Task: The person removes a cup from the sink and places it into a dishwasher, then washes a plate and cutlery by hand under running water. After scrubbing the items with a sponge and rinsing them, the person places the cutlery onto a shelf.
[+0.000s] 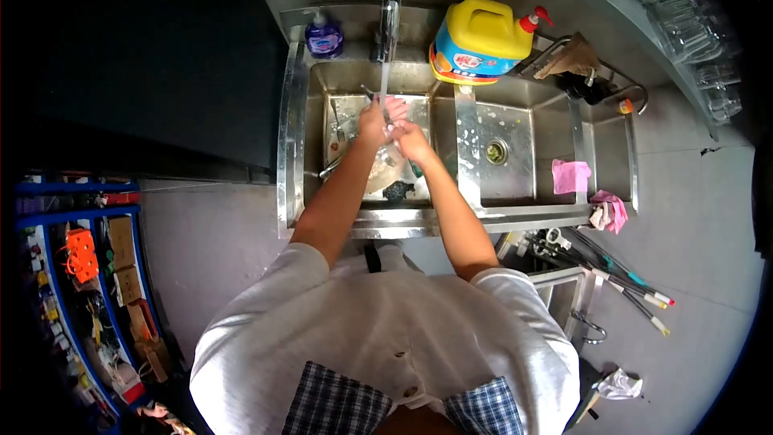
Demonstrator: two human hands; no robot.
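Note:
Over the left basin [314,125] of a steel sink, my two hands meet under the tap [390,20]. Water runs down onto them. My left hand [375,122] is beneath the stream, and its pinkish fingers look stretched out to the right. My right hand [411,142] presses in against it with curled fingers; whatever lies between the hands is too small and blurred to name. Below them in the basin are a pale round item [382,176], a dark scouring pad [398,191] and a fork [337,122] by the left wall.
A purple soap bottle [324,37] and a big yellow-and-blue detergent jug [481,42] stand behind the basins. The right basin [503,117] has a drain. Pink cloths [571,176] lie at its right. Glasses [692,28] sit on an upper shelf; hoses [624,274] lie below right.

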